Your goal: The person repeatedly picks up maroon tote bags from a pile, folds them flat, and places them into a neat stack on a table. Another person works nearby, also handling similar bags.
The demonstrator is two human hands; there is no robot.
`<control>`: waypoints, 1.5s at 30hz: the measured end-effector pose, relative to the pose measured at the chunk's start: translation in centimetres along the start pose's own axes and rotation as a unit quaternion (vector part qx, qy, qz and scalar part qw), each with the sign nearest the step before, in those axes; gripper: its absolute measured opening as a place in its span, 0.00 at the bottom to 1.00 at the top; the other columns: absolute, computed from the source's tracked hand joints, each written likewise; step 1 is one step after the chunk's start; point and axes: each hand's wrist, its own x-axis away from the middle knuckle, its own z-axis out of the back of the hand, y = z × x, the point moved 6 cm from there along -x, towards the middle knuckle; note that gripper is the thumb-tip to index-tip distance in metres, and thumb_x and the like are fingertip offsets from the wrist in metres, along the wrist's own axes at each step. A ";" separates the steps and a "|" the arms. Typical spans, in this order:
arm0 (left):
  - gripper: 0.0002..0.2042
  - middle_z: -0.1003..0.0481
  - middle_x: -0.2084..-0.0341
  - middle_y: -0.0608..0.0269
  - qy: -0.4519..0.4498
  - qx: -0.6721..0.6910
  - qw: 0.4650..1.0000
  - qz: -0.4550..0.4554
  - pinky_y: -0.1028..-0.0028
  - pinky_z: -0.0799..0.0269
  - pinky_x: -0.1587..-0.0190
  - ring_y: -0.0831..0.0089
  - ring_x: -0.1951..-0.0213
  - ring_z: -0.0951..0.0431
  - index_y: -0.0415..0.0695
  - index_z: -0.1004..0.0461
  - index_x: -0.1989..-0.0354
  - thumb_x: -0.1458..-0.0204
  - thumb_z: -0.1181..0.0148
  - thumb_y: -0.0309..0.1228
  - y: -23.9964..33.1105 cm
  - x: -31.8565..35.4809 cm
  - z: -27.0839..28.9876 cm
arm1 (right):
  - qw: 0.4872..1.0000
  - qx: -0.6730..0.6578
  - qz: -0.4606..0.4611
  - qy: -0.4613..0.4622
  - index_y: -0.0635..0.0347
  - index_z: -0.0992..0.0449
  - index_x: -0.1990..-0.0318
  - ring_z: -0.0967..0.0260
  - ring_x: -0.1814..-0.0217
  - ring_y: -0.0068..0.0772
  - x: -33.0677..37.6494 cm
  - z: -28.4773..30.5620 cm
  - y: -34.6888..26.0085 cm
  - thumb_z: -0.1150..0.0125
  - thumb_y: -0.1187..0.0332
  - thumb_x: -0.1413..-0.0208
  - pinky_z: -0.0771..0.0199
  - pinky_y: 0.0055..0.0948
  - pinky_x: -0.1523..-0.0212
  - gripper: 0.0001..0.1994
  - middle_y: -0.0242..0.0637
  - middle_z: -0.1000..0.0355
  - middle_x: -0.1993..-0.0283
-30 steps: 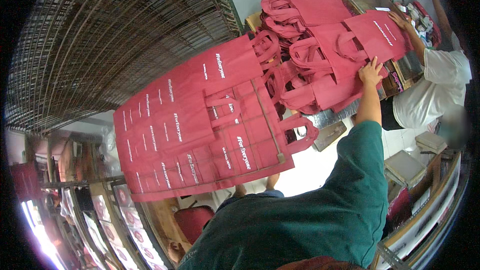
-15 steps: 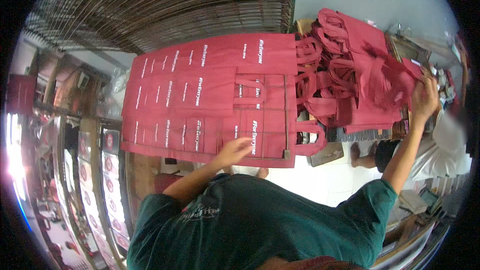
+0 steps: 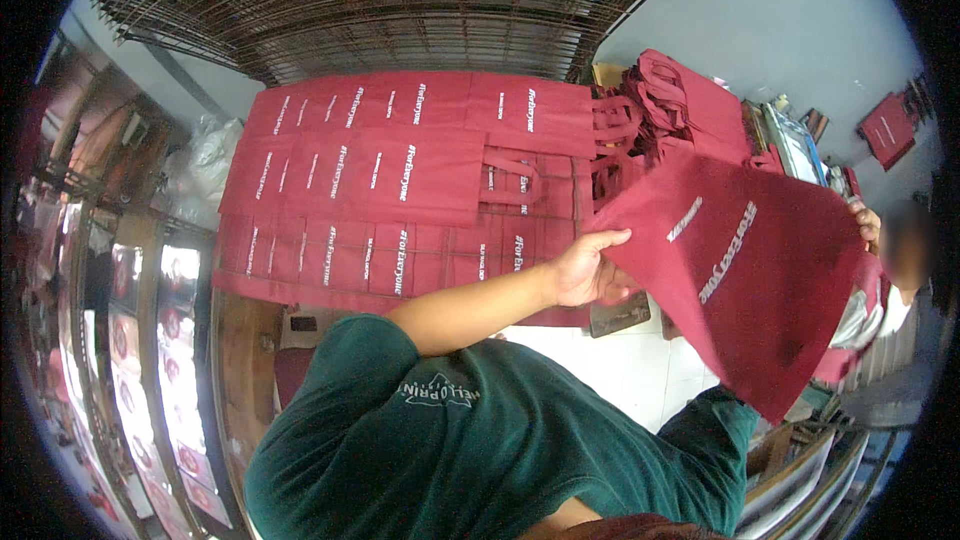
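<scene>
A dark red fabric tote bag [image 3: 745, 270] with white print is stretched in the air between my two hands, right of the table. My left hand [image 3: 592, 270] pinches its left edge, thumb on top. At the far right edge, the fingers of my right hand [image 3: 866, 225] are closed on the bag; my right forearm is mostly hidden behind it. Rows of printed red bags [image 3: 340, 175] overlap one another on a wire rack [image 3: 545, 168]. Behind the held bag, a heap of red bags with loop handles [image 3: 680, 100] is partly covered.
Hinged wire racks [image 3: 380, 20] rise at the back, above the bags. Clear plastic [image 3: 210, 155] is bunched at the left. Upright shelving with printed sheets [image 3: 180, 380] stands at far left. A person [image 3: 905, 250] is at the right. White floor tiles [image 3: 640, 360] show below.
My right hand has lifted a bag from the heap and holds it up. My left hand has moved right from the rack to the bag's edge. The view has shifted slightly.
</scene>
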 end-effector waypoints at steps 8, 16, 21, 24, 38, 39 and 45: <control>0.17 0.29 0.57 0.55 0.156 -0.199 0.952 -0.171 0.73 0.22 0.70 0.66 0.63 0.24 0.40 0.38 0.47 0.46 0.53 0.29 3.8 8.1 1.4 | 0.824 -0.514 -0.230 0.061 0.52 0.61 0.39 0.50 0.40 0.59 23.0 -8.4 -1.1 0.41 0.43 0.62 0.38 0.68 0.57 0.47 0.45 0.66 0.36; 0.19 0.29 0.58 0.59 0.317 -0.281 0.883 -0.202 0.72 0.25 0.75 0.69 0.62 0.26 0.42 0.35 0.49 0.49 0.48 0.35 5.4 19.1 10.2 | 0.777 -0.301 -0.553 -0.002 0.57 0.36 0.50 0.35 0.57 0.26 31.2 -13.3 2.5 0.49 0.73 0.54 0.31 0.30 0.67 0.19 0.32 0.34 0.54; 0.15 0.28 0.59 0.60 0.363 -0.212 0.857 -0.297 0.68 0.28 0.60 0.70 0.58 0.27 0.42 0.31 0.54 0.50 0.48 0.31 8.6 21.0 12.7 | 0.809 -0.276 -0.518 -0.031 0.61 0.39 0.46 0.37 0.48 0.29 25.2 -18.8 2.9 0.52 0.78 0.57 0.37 0.31 0.47 0.25 0.33 0.36 0.48; 0.17 0.28 0.58 0.61 0.330 -0.219 0.823 -0.407 0.78 0.33 0.55 0.75 0.58 0.28 0.37 0.33 0.51 0.50 0.48 0.28 11.0 22.0 11.0 | 0.833 -0.297 -0.458 -0.086 0.62 0.43 0.42 0.39 0.44 0.29 20.1 -20.9 3.1 0.53 0.79 0.59 0.37 0.32 0.46 0.29 0.38 0.37 0.46; 0.26 0.25 0.66 0.46 0.564 -0.680 0.406 -0.234 0.62 0.29 0.57 0.53 0.63 0.24 0.44 0.34 0.47 0.58 0.38 0.33 17.4 15.8 22.1 | 0.884 0.141 -0.429 -0.121 0.60 0.47 0.38 0.33 0.51 0.41 25.5 -22.7 34.5 0.47 0.67 0.57 0.34 0.35 0.53 0.34 0.46 0.31 0.54; 0.25 0.25 0.66 0.46 0.567 -0.694 0.395 -0.203 0.62 0.30 0.56 0.52 0.62 0.25 0.43 0.33 0.48 0.58 0.38 0.33 17.4 15.8 23.1 | 0.877 0.175 -0.427 -0.132 0.60 0.48 0.38 0.34 0.50 0.44 26.0 -23.6 34.6 0.47 0.67 0.57 0.35 0.36 0.51 0.35 0.48 0.31 0.53; 0.21 0.26 0.62 0.46 0.577 -0.718 0.362 -0.145 0.62 0.30 0.54 0.52 0.59 0.26 0.42 0.29 0.53 0.58 0.39 0.33 17.1 16.3 26.3 | 0.807 0.326 -0.457 -0.183 0.58 0.50 0.37 0.36 0.47 0.54 25.0 -25.9 29.1 0.48 0.65 0.59 0.40 0.46 0.47 0.36 0.56 0.33 0.51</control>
